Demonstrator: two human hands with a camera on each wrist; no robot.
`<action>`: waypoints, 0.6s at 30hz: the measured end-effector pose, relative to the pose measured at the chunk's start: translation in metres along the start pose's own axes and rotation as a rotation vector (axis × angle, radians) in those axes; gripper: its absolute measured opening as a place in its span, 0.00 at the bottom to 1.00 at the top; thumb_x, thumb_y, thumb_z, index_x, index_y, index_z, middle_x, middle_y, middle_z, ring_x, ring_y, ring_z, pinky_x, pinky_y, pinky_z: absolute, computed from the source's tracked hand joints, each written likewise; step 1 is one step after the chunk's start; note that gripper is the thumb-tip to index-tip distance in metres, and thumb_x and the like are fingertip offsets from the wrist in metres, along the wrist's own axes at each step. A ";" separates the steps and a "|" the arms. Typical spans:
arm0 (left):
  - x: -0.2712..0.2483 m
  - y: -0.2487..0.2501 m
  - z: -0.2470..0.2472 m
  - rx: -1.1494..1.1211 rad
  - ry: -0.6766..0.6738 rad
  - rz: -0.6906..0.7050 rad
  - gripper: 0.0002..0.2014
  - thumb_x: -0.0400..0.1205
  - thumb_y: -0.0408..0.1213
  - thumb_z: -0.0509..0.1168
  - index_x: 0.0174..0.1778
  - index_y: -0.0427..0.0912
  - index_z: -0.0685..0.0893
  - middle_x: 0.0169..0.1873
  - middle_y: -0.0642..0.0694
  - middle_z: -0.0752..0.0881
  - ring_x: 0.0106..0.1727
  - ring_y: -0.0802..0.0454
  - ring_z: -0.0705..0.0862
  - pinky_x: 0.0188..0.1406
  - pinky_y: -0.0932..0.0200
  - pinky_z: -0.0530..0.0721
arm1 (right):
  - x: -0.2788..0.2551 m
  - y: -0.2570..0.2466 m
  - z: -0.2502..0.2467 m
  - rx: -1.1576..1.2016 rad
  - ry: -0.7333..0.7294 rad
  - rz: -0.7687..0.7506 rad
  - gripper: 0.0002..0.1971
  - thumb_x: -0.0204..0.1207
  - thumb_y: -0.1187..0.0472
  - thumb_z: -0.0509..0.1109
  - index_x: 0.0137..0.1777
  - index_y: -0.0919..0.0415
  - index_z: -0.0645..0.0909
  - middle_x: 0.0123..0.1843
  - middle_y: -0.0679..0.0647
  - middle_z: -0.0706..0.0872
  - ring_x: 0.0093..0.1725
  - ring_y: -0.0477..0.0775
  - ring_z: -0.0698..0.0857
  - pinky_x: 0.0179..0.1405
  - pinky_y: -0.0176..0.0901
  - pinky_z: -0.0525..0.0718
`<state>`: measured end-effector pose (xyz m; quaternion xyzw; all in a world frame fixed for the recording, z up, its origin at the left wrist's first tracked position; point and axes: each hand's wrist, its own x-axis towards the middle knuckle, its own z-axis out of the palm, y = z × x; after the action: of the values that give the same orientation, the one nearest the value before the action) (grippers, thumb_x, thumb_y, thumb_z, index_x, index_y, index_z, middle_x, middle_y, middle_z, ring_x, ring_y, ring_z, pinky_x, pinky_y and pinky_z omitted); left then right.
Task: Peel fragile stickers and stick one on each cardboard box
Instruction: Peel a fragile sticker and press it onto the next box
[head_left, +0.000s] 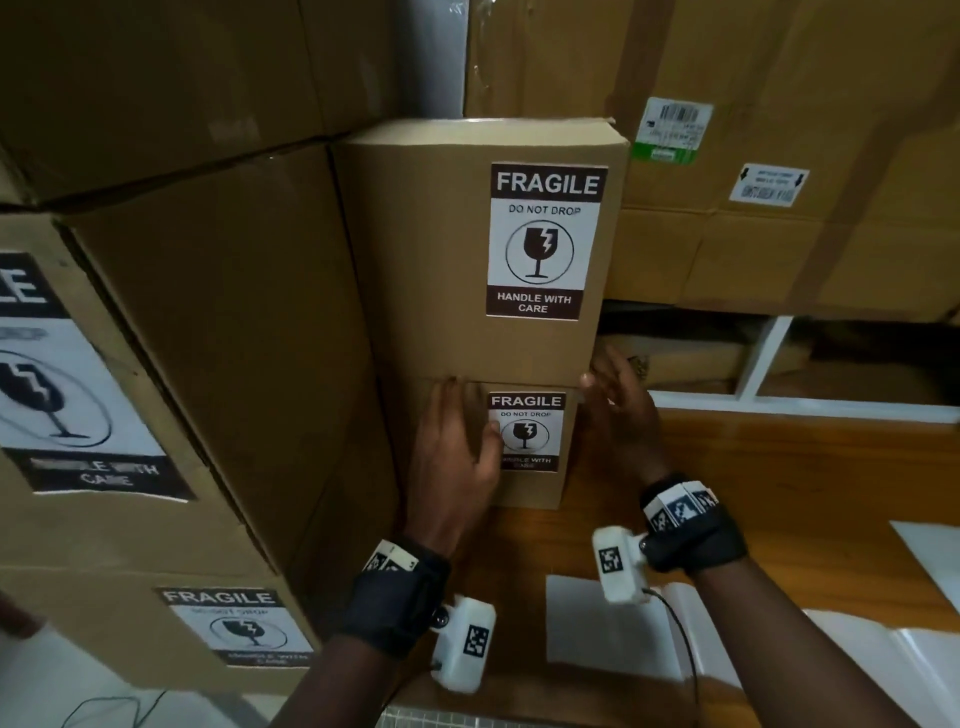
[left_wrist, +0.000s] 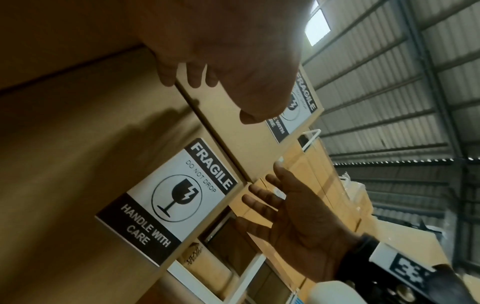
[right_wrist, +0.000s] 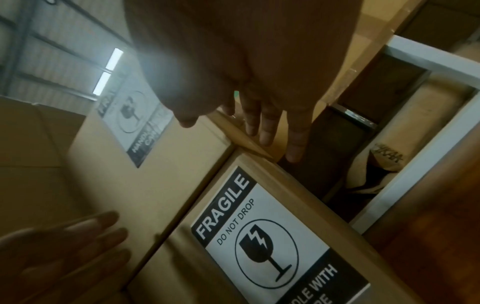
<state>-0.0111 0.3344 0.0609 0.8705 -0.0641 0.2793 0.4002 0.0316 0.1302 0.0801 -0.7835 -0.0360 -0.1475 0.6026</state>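
Two small cardboard boxes are stacked on the wooden table. The upper box (head_left: 436, 249) carries a fragile sticker (head_left: 545, 239). The lower box (head_left: 535, 488) carries a smaller-looking fragile sticker (head_left: 527, 431), also clear in the left wrist view (left_wrist: 168, 197) and right wrist view (right_wrist: 270, 246). My left hand (head_left: 457, 441) is spread open over the lower box's front, left of its sticker, the thumb tip over the sticker's edge. My right hand (head_left: 618, 410) is open with straight fingers by the right edge where the two boxes meet. Neither hand holds anything.
Large cardboard boxes (head_left: 208, 322) with fragile stickers (head_left: 67, 395) stand at the left. More cartons (head_left: 779, 156) are stacked behind on a white shelf frame (head_left: 763, 358). White backing sheets (head_left: 608, 623) lie on the wooden table (head_left: 779, 457) at lower right.
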 end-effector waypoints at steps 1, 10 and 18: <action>-0.003 0.004 0.002 0.002 -0.025 0.017 0.32 0.88 0.45 0.65 0.87 0.44 0.63 0.87 0.44 0.63 0.87 0.54 0.58 0.84 0.56 0.57 | -0.007 0.002 -0.005 -0.026 0.009 -0.012 0.34 0.85 0.45 0.68 0.87 0.48 0.60 0.84 0.53 0.72 0.76 0.48 0.75 0.74 0.57 0.78; -0.059 0.071 0.061 -0.088 -0.283 0.173 0.25 0.87 0.48 0.63 0.79 0.43 0.74 0.74 0.42 0.79 0.71 0.48 0.78 0.67 0.54 0.80 | -0.101 0.029 -0.103 -0.579 0.258 -0.243 0.22 0.84 0.51 0.69 0.76 0.55 0.77 0.68 0.55 0.85 0.64 0.53 0.84 0.57 0.49 0.85; -0.150 0.181 0.123 -0.168 -0.408 0.333 0.22 0.86 0.50 0.61 0.73 0.43 0.82 0.67 0.45 0.86 0.66 0.50 0.85 0.62 0.60 0.80 | -0.205 0.056 -0.247 -0.817 0.492 -0.189 0.17 0.83 0.49 0.70 0.67 0.57 0.85 0.63 0.55 0.90 0.62 0.56 0.86 0.58 0.49 0.84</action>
<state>-0.1432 0.1058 0.0354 0.8499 -0.3088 0.1539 0.3984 -0.1977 -0.0959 0.0286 -0.8911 0.0975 -0.3846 0.2201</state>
